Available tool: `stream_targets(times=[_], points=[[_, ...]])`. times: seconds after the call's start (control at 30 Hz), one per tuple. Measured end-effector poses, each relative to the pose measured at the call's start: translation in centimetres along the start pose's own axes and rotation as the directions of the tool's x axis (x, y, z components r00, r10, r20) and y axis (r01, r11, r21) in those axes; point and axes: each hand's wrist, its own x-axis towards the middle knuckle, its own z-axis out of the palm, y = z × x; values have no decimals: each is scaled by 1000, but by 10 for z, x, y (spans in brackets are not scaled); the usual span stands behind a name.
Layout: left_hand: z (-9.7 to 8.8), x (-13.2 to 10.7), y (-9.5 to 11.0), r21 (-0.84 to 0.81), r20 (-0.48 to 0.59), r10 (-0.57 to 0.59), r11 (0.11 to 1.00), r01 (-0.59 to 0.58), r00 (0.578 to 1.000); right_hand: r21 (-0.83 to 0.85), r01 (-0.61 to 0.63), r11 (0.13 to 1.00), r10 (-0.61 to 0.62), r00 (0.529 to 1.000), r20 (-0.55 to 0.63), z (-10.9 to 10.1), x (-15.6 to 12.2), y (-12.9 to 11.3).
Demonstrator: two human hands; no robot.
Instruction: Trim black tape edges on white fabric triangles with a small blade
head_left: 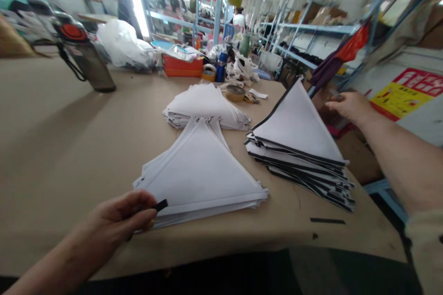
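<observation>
My left hand (pixel 129 214) pinches a short black strip (pixel 161 205) at the near left corner of a stack of white triangular fabric pieces (pixel 207 166). My right hand (pixel 349 107) is raised at the right, beyond the table edge. Its fingers are closed around something small and greyish that I cannot make out. Between the hands lies a second stack of white triangular pieces with black edging (pixel 297 124), its top piece pointing away from me. Behind the nearer stack rests another pile of white pieces (pixel 206 101).
A loose black strip (pixel 327 221) lies near the front right edge. Farther back are a tape roll (pixel 235 94), yellow-handled snips (pixel 251 98), a blue bottle (pixel 221 67), an orange box (pixel 182 65) and plastic bags (pixel 121 44). A tall grey flask (pixel 86 57) stands at left.
</observation>
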Motion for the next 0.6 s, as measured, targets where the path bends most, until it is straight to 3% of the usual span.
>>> stream_targets(times=[0.07,0.1,0.17,0.23,0.3,0.33,0.4,0.6], points=[[16,2,10,8,52,-56,998,55,997,-17,-80,997,80,996,-26,23,-23,-12],[24,3,12,30,81,-65,998,63,995,24,-105,994,104,994,19,39,-41,-24],[37,5,15,90,151,-51,995,38,987,192,-106,976,61,972,227,78,-89,-54],[46,6,20,155,212,-35,988,2,977,279,-154,948,30,916,400,114,-146,-84],[54,5,26,202,237,-40,979,-9,971,427,-296,855,-37,785,618,139,-199,-110],[57,4,29,223,237,-46,975,-9,970,467,-358,809,-75,724,685,146,-221,-120],[61,3,33,271,237,-49,963,-17,970,503,-435,747,-121,654,746,155,-251,-133],[67,4,30,346,229,-22,936,-60,973,501,-411,762,-152,638,755,166,-271,-151]])
